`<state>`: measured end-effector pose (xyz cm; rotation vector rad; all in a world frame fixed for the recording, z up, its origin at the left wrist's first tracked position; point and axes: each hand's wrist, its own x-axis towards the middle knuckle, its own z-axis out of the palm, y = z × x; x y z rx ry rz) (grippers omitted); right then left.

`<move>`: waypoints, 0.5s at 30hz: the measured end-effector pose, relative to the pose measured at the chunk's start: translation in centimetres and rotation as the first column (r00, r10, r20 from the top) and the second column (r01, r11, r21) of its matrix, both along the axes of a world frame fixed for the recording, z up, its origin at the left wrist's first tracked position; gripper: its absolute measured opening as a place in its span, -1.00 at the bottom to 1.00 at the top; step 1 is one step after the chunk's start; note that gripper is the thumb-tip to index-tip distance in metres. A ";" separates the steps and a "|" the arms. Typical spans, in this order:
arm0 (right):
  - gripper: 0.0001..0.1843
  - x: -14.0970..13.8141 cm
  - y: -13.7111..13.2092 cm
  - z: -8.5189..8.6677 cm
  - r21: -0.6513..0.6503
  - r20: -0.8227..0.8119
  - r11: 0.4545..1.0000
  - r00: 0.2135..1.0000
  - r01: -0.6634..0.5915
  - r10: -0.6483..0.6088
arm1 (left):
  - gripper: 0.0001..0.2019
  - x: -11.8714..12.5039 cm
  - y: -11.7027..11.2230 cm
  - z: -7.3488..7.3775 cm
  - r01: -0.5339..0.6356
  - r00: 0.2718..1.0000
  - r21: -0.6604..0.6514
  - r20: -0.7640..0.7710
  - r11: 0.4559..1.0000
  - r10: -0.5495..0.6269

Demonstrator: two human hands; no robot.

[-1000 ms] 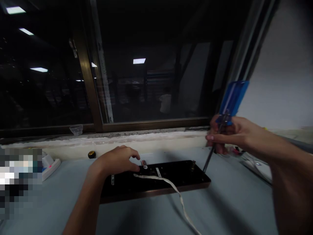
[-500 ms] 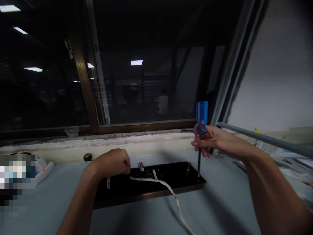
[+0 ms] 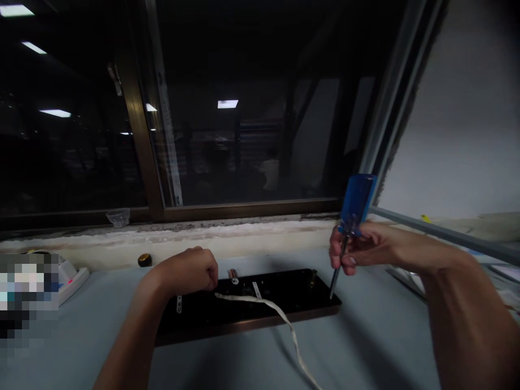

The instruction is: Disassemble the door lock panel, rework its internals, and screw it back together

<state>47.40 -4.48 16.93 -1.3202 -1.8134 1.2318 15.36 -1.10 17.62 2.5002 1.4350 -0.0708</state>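
Note:
A long black panel [image 3: 280, 309] with a brownish edge and white labels lies on the table. My right hand [image 3: 355, 249] is closed round the shaft and lower handle of a blue-handled screwdriver [image 3: 358, 200]. The screwdriver leans to the right, its tip at the panel's right corner; whether it sits in a screw is too small to tell. My left hand [image 3: 195, 268], fingers curled, rests over the panel's left part; what is in it, if anything, is hidden. From near that hand a whitish cable [image 3: 280, 310] runs over the panel's front edge.
Behind the panel stand a small brass-coloured knob [image 3: 145, 260] and a small metallic cylinder [image 3: 232, 273]. A clear plastic cup [image 3: 118, 218] sits on the window ledge. A white power strip [image 3: 75, 284] is at left; a grey metal bar [image 3: 439, 233] crosses at right.
My right hand has moved right, and the screwdriver has gone from upright to tilted right, its tip staying by the panel's corner. My left hand has hardly moved.

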 end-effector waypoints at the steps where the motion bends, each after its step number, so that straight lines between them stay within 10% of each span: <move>1: -0.72 0.2 0.1 -0.1 0.002 0.037 1.000 0.999 -0.009 0.009 | -0.71 0.1 0.0 0.1 -0.012 1.000 -0.009 -0.009 1.000 0.011; 15: -0.66 -0.2 1.3 -0.4 0.040 0.106 0.999 0.994 -0.005 0.000 | -0.72 0.1 0.6 0.0 -0.036 0.999 -0.046 -0.008 0.998 0.036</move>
